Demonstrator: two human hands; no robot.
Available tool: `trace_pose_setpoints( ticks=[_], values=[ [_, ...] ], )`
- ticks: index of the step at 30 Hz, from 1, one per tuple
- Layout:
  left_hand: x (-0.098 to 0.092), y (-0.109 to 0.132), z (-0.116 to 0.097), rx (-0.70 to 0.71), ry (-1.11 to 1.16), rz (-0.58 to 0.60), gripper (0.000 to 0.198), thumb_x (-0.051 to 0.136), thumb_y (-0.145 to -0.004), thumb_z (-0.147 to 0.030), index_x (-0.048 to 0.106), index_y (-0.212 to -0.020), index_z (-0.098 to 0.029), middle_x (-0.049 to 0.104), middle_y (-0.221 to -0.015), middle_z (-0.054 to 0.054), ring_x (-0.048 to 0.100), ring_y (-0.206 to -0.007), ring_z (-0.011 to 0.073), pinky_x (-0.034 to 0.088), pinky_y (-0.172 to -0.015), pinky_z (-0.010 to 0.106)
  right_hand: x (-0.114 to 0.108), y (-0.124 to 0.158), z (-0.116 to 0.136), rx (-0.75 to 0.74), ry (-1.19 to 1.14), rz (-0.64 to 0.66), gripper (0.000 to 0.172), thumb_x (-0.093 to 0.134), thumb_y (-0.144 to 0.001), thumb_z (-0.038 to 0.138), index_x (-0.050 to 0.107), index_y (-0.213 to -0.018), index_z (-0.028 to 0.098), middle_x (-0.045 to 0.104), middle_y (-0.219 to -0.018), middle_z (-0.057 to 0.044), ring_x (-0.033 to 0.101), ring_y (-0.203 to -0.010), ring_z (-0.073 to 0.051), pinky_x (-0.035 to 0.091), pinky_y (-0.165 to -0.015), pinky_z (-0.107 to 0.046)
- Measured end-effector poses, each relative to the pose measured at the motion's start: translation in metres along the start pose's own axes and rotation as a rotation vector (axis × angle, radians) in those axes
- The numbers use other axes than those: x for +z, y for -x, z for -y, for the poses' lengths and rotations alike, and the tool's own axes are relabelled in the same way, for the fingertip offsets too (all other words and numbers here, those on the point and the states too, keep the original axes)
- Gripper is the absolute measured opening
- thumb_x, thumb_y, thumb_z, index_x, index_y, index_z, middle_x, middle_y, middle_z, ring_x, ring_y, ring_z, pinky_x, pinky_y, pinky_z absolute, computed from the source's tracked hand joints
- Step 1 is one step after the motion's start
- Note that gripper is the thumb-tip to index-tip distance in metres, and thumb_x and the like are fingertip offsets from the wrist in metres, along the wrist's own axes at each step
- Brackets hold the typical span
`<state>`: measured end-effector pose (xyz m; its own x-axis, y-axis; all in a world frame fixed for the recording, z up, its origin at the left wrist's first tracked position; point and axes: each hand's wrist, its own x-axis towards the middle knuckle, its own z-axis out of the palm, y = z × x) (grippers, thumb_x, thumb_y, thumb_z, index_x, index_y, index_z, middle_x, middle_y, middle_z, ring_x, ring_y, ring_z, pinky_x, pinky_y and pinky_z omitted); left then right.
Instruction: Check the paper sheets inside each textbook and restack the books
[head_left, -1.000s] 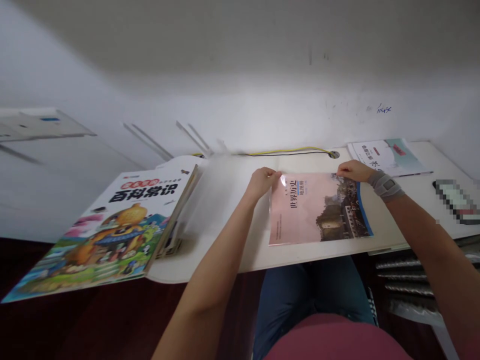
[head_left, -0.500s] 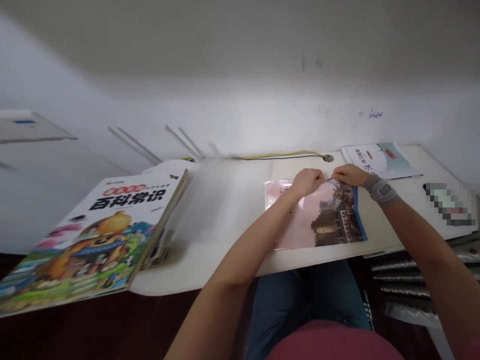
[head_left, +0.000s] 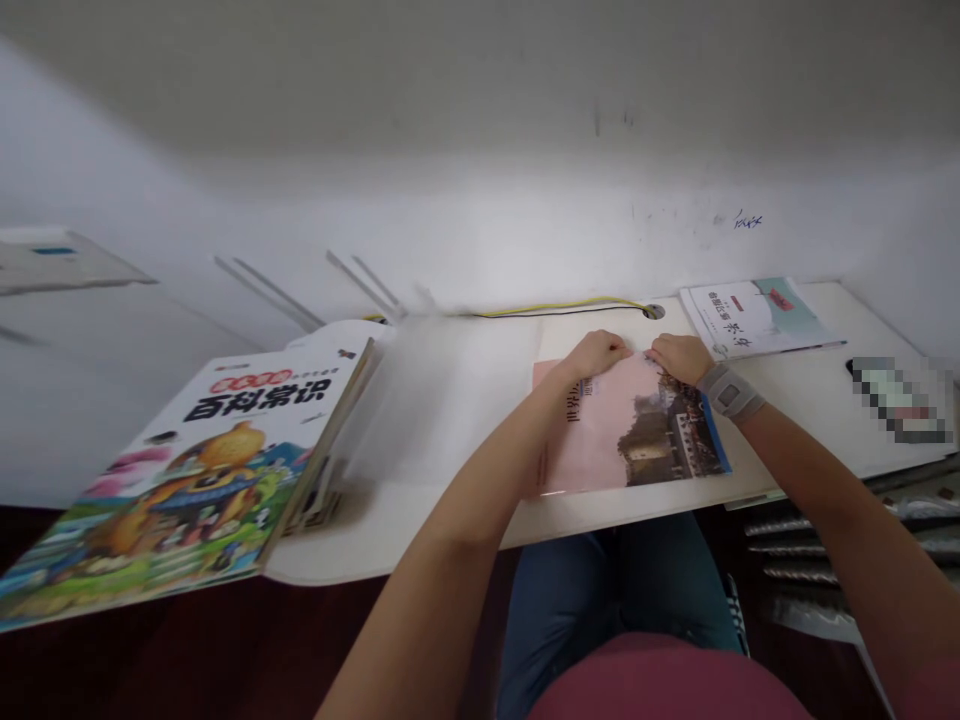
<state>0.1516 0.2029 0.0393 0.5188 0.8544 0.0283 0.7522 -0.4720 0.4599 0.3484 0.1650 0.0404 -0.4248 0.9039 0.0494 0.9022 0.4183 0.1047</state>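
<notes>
Pink booklet (head_left: 626,435) flat on worktop (head_left: 817,390) near front edge, long axis left-right. Left hand (head_left: 596,352), right hand (head_left: 677,357) side by side on its far edge, mid-span. Both grips curled onto edge; pinching or pressing, cannot tell. Booklet body lies toward person from both grips.

The pink book (head_left: 600,440) has a glossy paper cover under a clear plastic film. The table (head_left: 465,400) looks smooth and matt white. The wristband (head_left: 729,390) is grey cloth.
</notes>
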Motion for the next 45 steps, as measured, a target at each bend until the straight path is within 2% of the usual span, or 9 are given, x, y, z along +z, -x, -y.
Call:
trace_pose_setpoints(
  ticks=[5,10,16,22,25,29,36,41,45],
  values=[
    [0.007,0.012,0.034,-0.146,-0.144,-0.033,0.031,0.045,-0.086,-0.037,0.069,-0.083,-0.017,0.069,-0.084,0.007,0.06,-0.077,0.0189,0.041,-0.068,0.026,0.018,-0.011,-0.016,0.067,-0.024,0.082,0.052,0.029,-0.095,0.05,0.069,-0.09,0.017,0.071,-0.094,-0.011,0.064,-0.085,-0.02,0.038,-0.067,-0.026],
    [0.017,0.03,0.048,-0.306,-0.299,-0.124,0.04,0.034,-0.092,-0.041,0.064,-0.101,-0.015,0.066,-0.1,0.015,0.062,-0.09,0.0248,0.041,-0.072,0.031,0.029,-0.014,-0.02,0.159,-0.014,0.088,0.064,0.026,-0.091,0.06,0.072,-0.087,0.015,0.071,-0.091,-0.016,0.065,-0.084,-0.022,0.041,-0.067,-0.029],
    [0.018,0.046,0.054,-0.358,-0.424,-0.205,0.05,0.024,-0.095,-0.039,0.065,-0.1,-0.01,0.062,-0.105,0.02,0.055,-0.105,0.0299,0.037,-0.083,0.038,0.035,-0.012,-0.02,0.28,0.028,0.028,0.046,0.033,-0.094,0.039,0.07,-0.093,0.011,0.07,-0.089,-0.019,0.065,-0.086,-0.025,0.042,-0.068,-0.032],
    [0.015,0.05,0.054,-0.379,-0.456,-0.212,0.055,0.023,-0.095,-0.042,0.066,-0.1,-0.009,0.065,-0.101,0.02,0.058,-0.099,0.0288,0.034,-0.084,0.04,0.03,-0.002,-0.017,0.315,0.06,-0.108,0.036,0.036,-0.093,0.028,0.062,-0.105,0.006,0.064,-0.102,-0.024,0.058,-0.098,-0.031,0.04,-0.078,-0.04],
    [0.015,0.048,0.052,-0.399,-0.442,-0.206,0.056,0.023,-0.094,-0.043,0.066,-0.101,-0.008,0.064,-0.103,0.021,0.058,-0.1,0.029,0.036,-0.083,0.039,0.035,0.017,-0.012,0.237,0.057,-0.17,0.041,0.035,-0.094,0.036,0.057,-0.114,0.007,0.057,-0.12,-0.024,0.049,-0.113,-0.031,0.035,-0.091,-0.042],
    [0.011,0.044,0.052,-0.442,-0.39,-0.174,0.058,0.024,-0.092,-0.046,0.066,-0.102,-0.007,0.063,-0.107,0.022,0.057,-0.102,0.0311,0.039,-0.081,0.037,0.059,0.044,-0.002,0.151,0.007,-0.152,0.064,0.031,-0.092,0.053,0.044,-0.131,0.004,0.043,-0.138,-0.025,0.038,-0.126,-0.035,0.031,-0.099,-0.043],
    [-0.032,0.038,0.065,-0.52,-0.212,-0.023,0.065,0.03,-0.082,-0.066,0.069,-0.079,-0.014,0.069,-0.088,0.018,0.063,-0.084,0.0302,0.044,-0.072,0.036,0.076,0.052,0.002,0.197,-0.035,-0.131,0.064,0.03,-0.092,0.049,0.04,-0.137,0.004,0.036,-0.144,-0.022,0.031,-0.133,-0.033,0.028,-0.104,-0.042],
    [-0.044,0.06,0.066,-0.479,-0.043,0.075,0.051,0.053,-0.069,-0.065,0.063,-0.059,-0.016,0.067,-0.068,0.011,0.063,-0.072,0.025,0.043,-0.067,0.031,0.074,0.051,0.001,0.188,-0.042,-0.159,0.064,0.03,-0.092,0.05,0.041,-0.136,0.003,0.038,-0.143,-0.022,0.032,-0.133,-0.033,0.028,-0.105,-0.041],
    [-0.041,0.088,0.051,-0.423,0.111,0.033,0.046,0.055,-0.07,-0.061,0.064,-0.07,-0.016,0.068,-0.076,0.009,0.062,-0.071,0.0198,0.044,-0.064,0.027,0.077,0.054,0.0,0.166,-0.029,-0.178,0.064,0.03,-0.092,0.048,0.043,-0.134,0.002,0.04,-0.141,-0.023,0.035,-0.131,-0.034,0.028,-0.105,-0.042]
  ],
)
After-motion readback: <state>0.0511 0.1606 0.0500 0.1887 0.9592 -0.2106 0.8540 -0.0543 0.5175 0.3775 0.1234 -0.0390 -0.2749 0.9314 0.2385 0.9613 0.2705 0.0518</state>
